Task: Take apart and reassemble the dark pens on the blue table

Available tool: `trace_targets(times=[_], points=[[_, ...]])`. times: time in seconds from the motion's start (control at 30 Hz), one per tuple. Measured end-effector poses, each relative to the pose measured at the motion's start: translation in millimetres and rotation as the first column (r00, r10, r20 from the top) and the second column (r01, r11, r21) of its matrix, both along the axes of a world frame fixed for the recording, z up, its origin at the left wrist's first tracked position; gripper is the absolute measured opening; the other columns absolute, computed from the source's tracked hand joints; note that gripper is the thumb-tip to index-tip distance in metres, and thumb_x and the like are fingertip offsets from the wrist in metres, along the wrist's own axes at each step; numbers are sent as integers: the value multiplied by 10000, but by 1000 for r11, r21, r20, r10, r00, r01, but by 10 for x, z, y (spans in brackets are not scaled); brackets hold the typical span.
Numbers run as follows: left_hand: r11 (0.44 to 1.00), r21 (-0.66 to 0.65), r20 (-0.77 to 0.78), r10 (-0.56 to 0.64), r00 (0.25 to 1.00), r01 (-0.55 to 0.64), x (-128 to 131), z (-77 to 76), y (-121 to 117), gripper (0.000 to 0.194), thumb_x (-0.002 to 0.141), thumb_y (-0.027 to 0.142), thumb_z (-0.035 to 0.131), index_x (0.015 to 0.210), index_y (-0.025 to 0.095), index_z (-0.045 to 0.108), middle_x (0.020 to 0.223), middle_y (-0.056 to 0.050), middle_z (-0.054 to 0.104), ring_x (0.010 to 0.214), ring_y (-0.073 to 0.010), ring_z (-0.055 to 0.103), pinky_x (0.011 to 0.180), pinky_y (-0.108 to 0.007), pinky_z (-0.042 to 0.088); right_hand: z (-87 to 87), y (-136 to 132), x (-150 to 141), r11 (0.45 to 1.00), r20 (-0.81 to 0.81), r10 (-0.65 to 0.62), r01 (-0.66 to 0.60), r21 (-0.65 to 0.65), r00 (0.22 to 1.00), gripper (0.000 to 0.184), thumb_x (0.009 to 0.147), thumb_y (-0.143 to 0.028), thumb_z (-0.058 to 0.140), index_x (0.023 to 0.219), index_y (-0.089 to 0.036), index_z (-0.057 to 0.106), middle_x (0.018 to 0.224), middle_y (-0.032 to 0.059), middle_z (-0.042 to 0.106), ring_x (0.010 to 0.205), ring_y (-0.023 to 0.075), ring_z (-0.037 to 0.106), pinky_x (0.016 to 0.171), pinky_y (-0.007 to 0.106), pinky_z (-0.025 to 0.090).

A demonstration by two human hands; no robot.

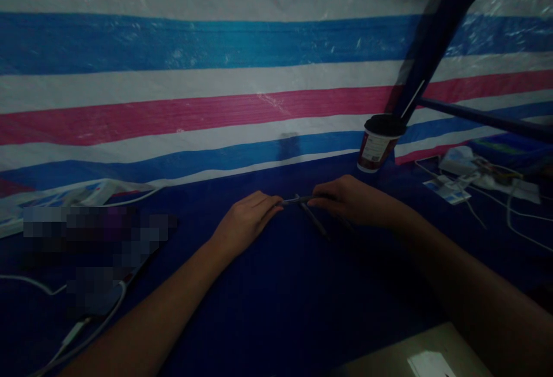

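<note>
My left hand (254, 211) pinches the left end of a thin pen (291, 200) between thumb and fingers. My right hand (341, 197) is closed on the pen's darker right end. The pen lies about level, just above the blue tabletop (268, 290); its fine details are too dim to tell. Beneath it, a second slim dark pen (316, 221) slants down to the right on the table. I cannot tell whether the two touch.
A lidded paper cup (378, 143) with a straw stands behind my right hand. White cables and a power strip (462, 161) lie at the right. A dark phone-like device (147, 250) with a cable (123, 296) is at the left. Striped sheeting (194, 94) hangs behind.
</note>
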State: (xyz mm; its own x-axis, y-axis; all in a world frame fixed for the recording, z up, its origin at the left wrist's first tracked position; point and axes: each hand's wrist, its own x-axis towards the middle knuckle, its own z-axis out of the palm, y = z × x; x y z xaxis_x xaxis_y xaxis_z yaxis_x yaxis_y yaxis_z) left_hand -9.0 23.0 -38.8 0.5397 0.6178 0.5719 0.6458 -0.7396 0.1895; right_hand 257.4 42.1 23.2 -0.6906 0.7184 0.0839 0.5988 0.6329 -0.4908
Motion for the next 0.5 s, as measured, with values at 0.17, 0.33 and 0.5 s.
trace_targets(times=[0.17,0.33,0.5], points=[[998,-58,94,8,996,-3,-6,34,-10,198,978,307,621,1093,215,755,1003,-69,786,870,-205,716,829,-368,584,13,-19,-10,999,-1,3,-3,-43,1000,428,1014,-444,492,704,-173,610,593,-10,539,545,111,475,566,277,310],[933,-360,471,164,867,19,62,94,-24,160,836,320,777,951,210,758,860,-37,776,772,-182,713,709,-307,578,57,-41,36,953,-37,55,-64,-297,998,479,987,-530,510,729,-165,683,551,-26,529,487,100,468,492,248,320],[803,-530,791,352,500,273,248,155,-53,333,770,338,810,1009,180,642,832,-28,749,757,-159,719,728,-295,603,53,-127,-45,901,-73,167,-183,-393,983,458,971,-548,551,824,-153,728,558,-31,558,496,93,504,500,232,339]])
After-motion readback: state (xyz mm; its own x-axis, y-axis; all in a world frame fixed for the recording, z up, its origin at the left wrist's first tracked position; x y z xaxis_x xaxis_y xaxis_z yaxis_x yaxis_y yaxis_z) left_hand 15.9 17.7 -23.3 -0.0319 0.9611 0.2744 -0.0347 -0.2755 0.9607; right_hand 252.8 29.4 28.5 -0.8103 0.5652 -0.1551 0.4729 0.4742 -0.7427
